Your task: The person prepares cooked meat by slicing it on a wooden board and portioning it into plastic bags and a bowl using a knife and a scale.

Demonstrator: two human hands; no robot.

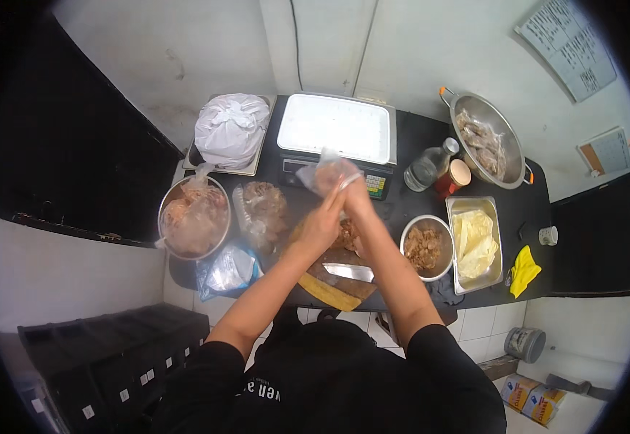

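A clear plastic bag [323, 174] of what looks like raw meat hangs in the air before the weighing scale [376, 186], blurred by motion. My right hand [355, 194] grips its gathered end. Pressed close beside it, my left hand [321, 223] has its fingers along the same end. Below my wrists lies a wooden chopping board [330, 293] with meat pieces [347, 234] on it, partly hidden by my forearms. A kitchen knife [347, 272] rests there, its handle end covered by my right forearm. A white plastic tray [334, 127] tops the scale.
Left are a bowl of bagged meat [193, 222], another filled bag [263, 214] and a tied white bag [232, 130]. Right stand a bowl of brown meat pieces [423, 248], a metal pan [462, 285], a glass bottle [426, 168], a red-sided jar [452, 182] and a colander [513, 141].
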